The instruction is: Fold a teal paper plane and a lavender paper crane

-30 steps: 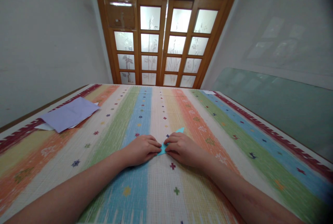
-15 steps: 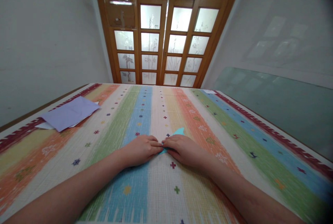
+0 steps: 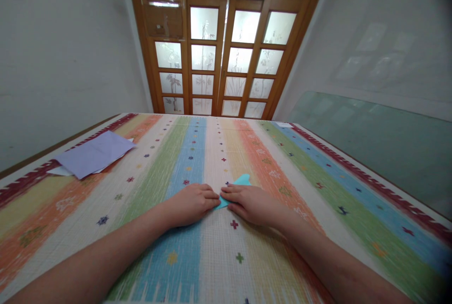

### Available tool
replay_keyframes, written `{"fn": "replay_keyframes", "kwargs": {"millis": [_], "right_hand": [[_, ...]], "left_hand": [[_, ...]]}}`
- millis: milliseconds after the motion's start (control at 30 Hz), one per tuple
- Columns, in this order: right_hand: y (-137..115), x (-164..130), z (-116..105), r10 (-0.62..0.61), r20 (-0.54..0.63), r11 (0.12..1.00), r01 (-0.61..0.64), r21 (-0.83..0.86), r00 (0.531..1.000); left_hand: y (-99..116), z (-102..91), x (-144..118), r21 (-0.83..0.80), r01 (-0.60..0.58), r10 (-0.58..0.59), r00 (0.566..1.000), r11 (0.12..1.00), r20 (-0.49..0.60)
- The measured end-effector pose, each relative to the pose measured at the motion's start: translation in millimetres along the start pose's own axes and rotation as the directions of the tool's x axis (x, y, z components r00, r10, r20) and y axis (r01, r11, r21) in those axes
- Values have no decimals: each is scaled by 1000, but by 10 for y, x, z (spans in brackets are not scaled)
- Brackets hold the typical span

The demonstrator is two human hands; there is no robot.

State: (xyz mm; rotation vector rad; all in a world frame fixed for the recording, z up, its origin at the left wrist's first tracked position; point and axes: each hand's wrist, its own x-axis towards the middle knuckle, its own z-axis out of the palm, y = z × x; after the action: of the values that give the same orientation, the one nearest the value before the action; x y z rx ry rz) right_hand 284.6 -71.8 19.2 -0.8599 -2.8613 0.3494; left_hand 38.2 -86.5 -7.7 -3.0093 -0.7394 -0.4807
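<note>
Both hands are sitting almost where they were a second ago; what is changing is the paper's far tip, which was lying as a sharp flat point and is now curling upward and looking rounder, while the right fingertips are sliding slightly nearer to the left ones.

The left hand (image 3: pixel 190 204) is lying palm down on the striped tablecloth (image 3: pixel 318 186), its fingers drawn together and flattened rather than spread, and its fingertips are pressing on the near corner of the folded turquoise paper (image 3: pixel 240 181). The right hand (image 3: pixel 250 203) is mirroring it, fingers extended and close together, tips pinning the same paper from the other side. Neither hand is gripping or lifting; both seem to be holding the sheet down against the cloth, probably so a crease stays sharp and the paper cannot slip.

The paper is lying between the two sets of fingertips, with a small sliver showing in the gap and the rest running out beyond the right fingers, away from the body. How much is hidden under the right palm cannot be told.

Well off beyond the left hand's outer side, a lavender sheet (image 3: pixel 93 153) is resting on other pale paper near the cloth's dark red border. Far past the fingertips, wooden doors with frosted panes (image 3: pixel 226 54) are closing off the room.
</note>
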Motion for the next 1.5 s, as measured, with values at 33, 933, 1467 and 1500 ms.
{"fn": "replay_keyframes", "kwargs": {"millis": [33, 933, 1467, 1500], "right_hand": [[30, -9, -11, 7, 11, 1000, -7, 1, 1000], [564, -44, -12, 415, -153, 864, -442, -241, 897], [572, -62, 47, 451, -147, 863, -473, -180, 880], [568, -61, 41, 455, -142, 862, -475, -176, 879]], "left_hand": [[-1, 2, -2, -1, -1, 1, 1000, 1000, 1], [69, -34, -29, 10, 146, -147, 989, 989, 9], [32, -423, -57, -51, 149, -134, 966, 988, 221], [57, -457, -59, -38, 168, -154, 956, 985, 252]]}}
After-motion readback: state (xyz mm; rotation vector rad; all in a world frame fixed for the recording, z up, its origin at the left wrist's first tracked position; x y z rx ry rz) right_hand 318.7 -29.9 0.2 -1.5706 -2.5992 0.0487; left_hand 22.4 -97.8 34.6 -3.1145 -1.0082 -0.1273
